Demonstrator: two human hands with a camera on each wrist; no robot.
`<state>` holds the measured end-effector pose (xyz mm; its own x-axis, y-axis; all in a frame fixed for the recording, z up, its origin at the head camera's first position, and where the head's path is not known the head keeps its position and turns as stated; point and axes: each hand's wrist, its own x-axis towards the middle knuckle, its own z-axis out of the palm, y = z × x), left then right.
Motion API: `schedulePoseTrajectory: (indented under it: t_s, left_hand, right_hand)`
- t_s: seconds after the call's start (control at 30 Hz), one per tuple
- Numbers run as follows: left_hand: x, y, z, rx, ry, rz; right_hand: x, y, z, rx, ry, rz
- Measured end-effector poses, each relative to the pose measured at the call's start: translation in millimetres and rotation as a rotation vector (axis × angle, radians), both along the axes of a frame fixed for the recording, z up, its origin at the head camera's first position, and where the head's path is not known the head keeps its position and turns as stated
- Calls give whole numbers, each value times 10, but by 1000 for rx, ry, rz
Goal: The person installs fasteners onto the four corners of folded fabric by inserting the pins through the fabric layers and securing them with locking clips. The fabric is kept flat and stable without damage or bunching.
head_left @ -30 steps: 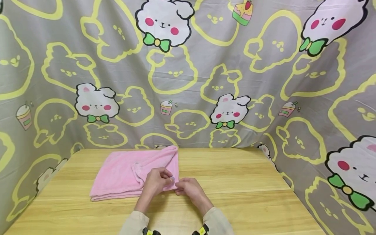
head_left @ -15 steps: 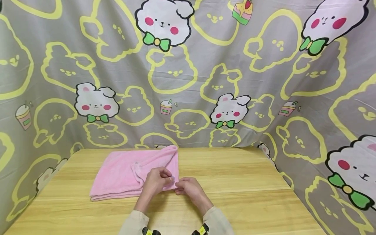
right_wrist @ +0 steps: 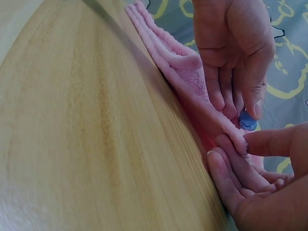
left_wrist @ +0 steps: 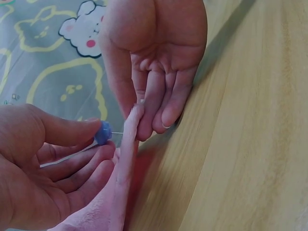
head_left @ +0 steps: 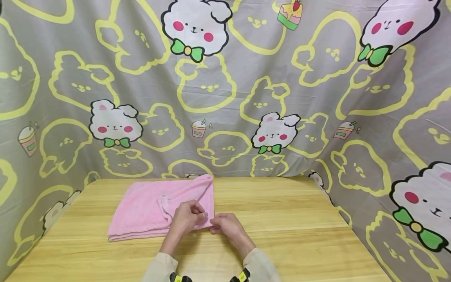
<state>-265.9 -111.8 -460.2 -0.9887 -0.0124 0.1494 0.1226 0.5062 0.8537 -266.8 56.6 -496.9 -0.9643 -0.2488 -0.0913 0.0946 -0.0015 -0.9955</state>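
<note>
A pink folded plush cloth (head_left: 144,205) lies on the table, its near right corner lifted between the two hands. My left hand (head_left: 187,217) pinches the blue head of a pin (left_wrist: 103,133) between thumb and fingers. In the left wrist view the pin's thin metal shaft points at the cloth edge and meets it; whether the tip is inside is hidden. Below the pin, my right hand (head_left: 230,229) grips the corner of the cloth, thumb on one face and fingers on the other. The blue pin head (right_wrist: 248,121) also shows close to the corner in the right wrist view.
The wooden table (head_left: 289,219) extends to both sides and in front of the cloth. A grey curtain (head_left: 225,94) with cartoon prints hangs behind it and along the sides. One flap of the cloth is folded back at its far right corner.
My left hand with the pin has shifted very slightly to the left. The right hand and the cloth have stayed almost still.
</note>
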Motion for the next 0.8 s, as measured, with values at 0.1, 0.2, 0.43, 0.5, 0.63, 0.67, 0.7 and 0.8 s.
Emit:
schedulePoseTrajectory:
  t_s: [0.1,0.2,0.43,0.5,0.63,0.67,0.7,0.8]
  left_hand:
    - [-4,-1,-1,6,2,4]
    - [-5,-2,0,-2,0,-11]
    - [7,-20,1,-45,-28,-56]
    - [6,-20,-4,-45,-26,-59]
    - [5,-21,-13,-40,-8,-57]
    - [6,-22,-12,-40,-5,-57]
    - [6,-23,-12,-39,-3,-57]
    - [6,-20,-7,-39,-4,-57]
  right_hand:
    - [3,-2,-2,0,-3,-1]
    - [7,-1,-1,-2,-4,-3]
    - [9,2,6,6,-1,2]
    - [8,2,6,8,-2,3]
    - [5,0,4,6,-3,2]
    - [4,0,3,6,-3,1]
    - [3,-1,2,5,-3,1]
    - [1,0,0,1,-4,0]
